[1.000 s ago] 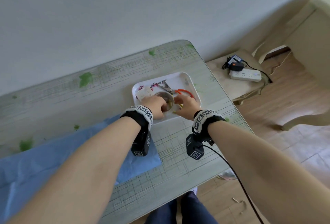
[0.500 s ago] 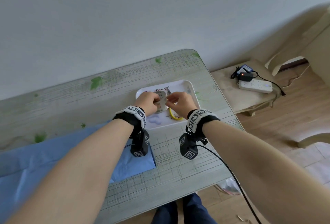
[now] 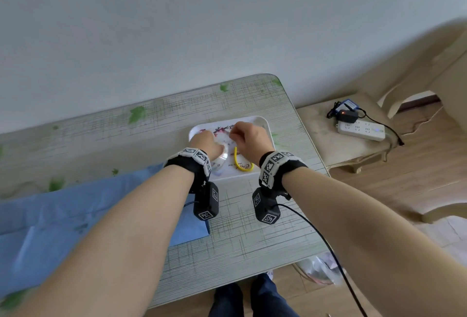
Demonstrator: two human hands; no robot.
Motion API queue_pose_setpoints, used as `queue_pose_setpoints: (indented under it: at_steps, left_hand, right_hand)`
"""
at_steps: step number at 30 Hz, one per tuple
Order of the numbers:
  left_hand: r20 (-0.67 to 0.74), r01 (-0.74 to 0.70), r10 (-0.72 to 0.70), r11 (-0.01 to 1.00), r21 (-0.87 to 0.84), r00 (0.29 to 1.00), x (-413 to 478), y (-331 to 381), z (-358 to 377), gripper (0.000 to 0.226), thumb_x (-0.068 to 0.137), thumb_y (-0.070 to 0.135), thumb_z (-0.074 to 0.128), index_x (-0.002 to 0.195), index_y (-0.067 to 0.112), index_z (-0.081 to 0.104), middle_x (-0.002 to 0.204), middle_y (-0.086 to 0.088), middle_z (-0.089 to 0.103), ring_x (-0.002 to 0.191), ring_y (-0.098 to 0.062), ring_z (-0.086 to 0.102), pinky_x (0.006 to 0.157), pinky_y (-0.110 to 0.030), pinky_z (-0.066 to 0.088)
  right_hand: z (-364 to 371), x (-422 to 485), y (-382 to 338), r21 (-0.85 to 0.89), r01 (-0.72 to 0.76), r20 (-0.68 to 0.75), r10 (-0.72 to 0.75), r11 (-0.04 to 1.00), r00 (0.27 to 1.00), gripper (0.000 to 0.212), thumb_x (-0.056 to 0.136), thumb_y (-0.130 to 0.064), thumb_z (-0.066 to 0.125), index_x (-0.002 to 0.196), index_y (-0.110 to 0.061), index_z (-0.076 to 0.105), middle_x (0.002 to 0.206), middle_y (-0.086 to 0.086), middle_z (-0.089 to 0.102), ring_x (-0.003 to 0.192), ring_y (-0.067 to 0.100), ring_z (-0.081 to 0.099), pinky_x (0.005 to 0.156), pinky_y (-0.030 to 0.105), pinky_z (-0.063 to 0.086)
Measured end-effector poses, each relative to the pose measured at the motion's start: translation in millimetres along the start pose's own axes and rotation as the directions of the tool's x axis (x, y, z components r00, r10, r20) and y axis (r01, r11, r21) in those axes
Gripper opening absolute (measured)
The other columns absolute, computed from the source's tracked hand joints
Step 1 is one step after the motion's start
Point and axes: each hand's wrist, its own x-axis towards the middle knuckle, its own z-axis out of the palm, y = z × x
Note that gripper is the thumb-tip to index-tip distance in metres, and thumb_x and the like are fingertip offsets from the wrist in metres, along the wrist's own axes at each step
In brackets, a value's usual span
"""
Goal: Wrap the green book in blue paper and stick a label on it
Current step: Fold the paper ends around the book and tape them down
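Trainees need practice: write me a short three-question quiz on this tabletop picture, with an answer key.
1. True or false: the blue paper lies on the table, outside the white tray.
2. The power strip sits: A) on the low stool beside the table; B) in the tray; C) on the paper.
3. Fill in: the left hand grips the tape roll; the loop beside it is ___.
Key: 1 true; 2 A; 3 yellow.
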Motion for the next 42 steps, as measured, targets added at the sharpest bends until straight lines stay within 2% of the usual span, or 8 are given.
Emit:
queue_pose_setpoints:
  at_steps: [6,11,19,27,30,32,37,42]
  left_hand:
    - [-0.039,0.050,-0.051,0.999,-0.014,0.998,-10,24,-22,0.062,0.085,0.025,0.060,0.137,0.002,0.035,0.121,-0.014,0.056,0.109,-0.029,0.058,0.075,-0.030,0.042]
    - [-0.191,-0.202,0.198,0.979,-0.004,0.961,-20,34,-26,0.021,0.074,0.002,0.054,0.086,0.017,0.062,0.093,-0.007,0.069,0.092,-0.029,0.064,0.079,-0.033,0.051]
    - [-0.307,-0.222,0.181,0.969,-0.107,0.934,-24,42,-33,0.009,0.078,0.019,0.068,0.078,0.010,0.069,0.080,-0.005,0.068,0.081,-0.021,0.063,0.069,-0.024,0.042]
    - [-0.324,-0.304,0.249,0.944,-0.129,0.913,-22,72,-27,0.008,0.079,0.013,0.064,0.078,0.016,0.072,0.087,-0.001,0.071,0.085,-0.018,0.064,0.077,-0.026,0.050]
    - [-0.386,-0.339,0.261,0.929,-0.149,0.885,-24,75,-27,0.012,0.077,0.010,0.062,0.075,0.013,0.073,0.078,0.002,0.070,0.080,-0.016,0.063,0.073,-0.022,0.048]
    - [-0.429,-0.361,0.257,0.915,-0.181,0.866,-25,73,-30,0.011,0.076,0.008,0.062,0.070,0.009,0.071,0.071,0.003,0.066,0.073,-0.014,0.060,0.069,-0.022,0.048]
    - [-0.421,-0.410,0.290,0.883,-0.227,0.859,-30,66,-30,0.013,0.073,0.002,0.058,0.074,0.012,0.067,0.053,0.013,0.053,0.057,-0.005,0.052,0.060,-0.016,0.040]
    - [-0.404,-0.437,0.329,0.874,-0.210,0.853,-31,62,-31,0.018,0.075,0.001,0.056,0.078,0.017,0.062,0.051,0.009,0.050,0.055,-0.010,0.051,0.059,-0.017,0.043]
  right_hand:
    - [-28,7,-12,-0.089,0.096,-0.039,-0.100,0.991,0.994,0.012,0.089,-0.012,0.058,0.087,-0.008,0.069,0.086,0.008,0.067,0.074,0.019,0.056,0.065,0.020,0.031]
    - [-43,8,-24,-0.198,0.161,0.104,-0.142,0.967,0.984,0.018,0.093,-0.021,0.055,0.098,-0.016,0.072,0.097,0.003,0.070,0.088,0.019,0.063,0.070,0.022,0.039]
    - [-63,0,-26,-0.168,0.201,0.002,-0.203,0.965,0.979,0.016,0.090,-0.023,0.062,0.096,-0.017,0.075,0.086,0.003,0.074,0.079,0.019,0.065,0.069,0.025,0.046]
    - [-63,-15,-14,0.021,-0.070,-0.261,0.073,0.997,0.963,0.043,0.097,-0.010,0.036,0.140,-0.010,0.030,0.094,0.007,0.071,0.078,0.025,0.063,0.048,0.020,0.029]
    - [-62,-16,-11,0.153,-0.120,-0.362,0.169,0.981,0.917,0.047,0.094,-0.002,0.034,0.141,-0.004,0.026,0.125,0.011,0.057,0.091,0.020,0.057,0.062,0.008,0.034]
    - [-65,-16,0,0.184,-0.214,-0.391,0.271,0.959,0.880,0.047,0.092,-0.003,0.036,0.138,-0.001,0.029,0.138,0.015,0.042,0.098,0.023,0.054,0.079,0.026,0.044]
    - [-68,-28,30,-0.463,-0.351,0.078,0.432,0.814,0.898,0.024,0.094,-0.020,0.046,0.108,-0.004,0.057,0.113,0.010,0.055,0.082,0.028,0.057,0.066,0.030,0.043]
    - [-54,-33,35,-0.531,-0.417,-0.021,0.481,0.738,0.877,0.074,0.075,-0.052,0.071,0.124,-0.003,0.042,0.117,0.010,0.053,0.103,0.024,0.059,0.073,0.032,0.047]
